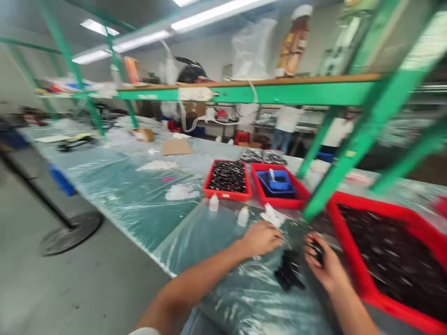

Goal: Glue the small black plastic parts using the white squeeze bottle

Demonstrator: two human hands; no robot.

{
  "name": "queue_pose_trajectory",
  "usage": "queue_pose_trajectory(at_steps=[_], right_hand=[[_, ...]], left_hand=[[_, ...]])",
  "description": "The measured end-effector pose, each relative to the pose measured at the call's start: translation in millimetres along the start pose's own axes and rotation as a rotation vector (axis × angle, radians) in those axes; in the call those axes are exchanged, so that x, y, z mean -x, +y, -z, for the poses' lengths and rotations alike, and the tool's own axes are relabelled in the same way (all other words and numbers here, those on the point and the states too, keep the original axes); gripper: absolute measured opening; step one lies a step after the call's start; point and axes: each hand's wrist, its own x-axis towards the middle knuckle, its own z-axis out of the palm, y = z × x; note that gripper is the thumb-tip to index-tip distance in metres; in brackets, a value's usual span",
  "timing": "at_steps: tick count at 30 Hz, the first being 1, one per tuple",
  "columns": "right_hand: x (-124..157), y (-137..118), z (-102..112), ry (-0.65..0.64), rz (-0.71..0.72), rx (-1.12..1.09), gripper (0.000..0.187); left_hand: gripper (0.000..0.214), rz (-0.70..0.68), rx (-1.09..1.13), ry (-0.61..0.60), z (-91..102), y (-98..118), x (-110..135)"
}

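Right hand [326, 264] curls its fingers around a black part [317, 251] beside the large red tray [363, 274], while the left hand [262, 238] bends its fingers, their grip impossible to tell, near black pieces [289, 271] on the surface [240, 302].

Single head-worn view, through which I look forward and down across the desk [188, 232] from above its near edge. The left hand [262, 238] and right hand [323, 261] lie close to my lens; the green shelf [296, 94] stands farther off, ceiling lights [216, 13] above, floor [122, 284] at lower left.
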Motion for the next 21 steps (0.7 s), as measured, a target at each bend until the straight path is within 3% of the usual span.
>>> queue_pose_trajectory(at_steps=[2,5,13,21], right_hand=[[15.6,-4.6,14.6,0.098,-0.009,0.064,0.029],[18.8,-3.1,12.7,0.143,0.006,0.178,0.035],[17.4,1.9,11.6,0.135,0.089,0.531,0.033],[11.8,3.1,18.8,0.210,0.205,0.699,0.024]], left_hand=[[0.021,0.008,0.030,0.046,-10.1,-4.8,6.2],[0.021,-0.064,0.061,0.090,-25.4,-3.1,10.8],[0.046,-0.232,-0.022,-0.047,-40.1,4.0,17.5],[0.019,-0.200,0.024,-0.023,-41.0,1.8,19.5]])
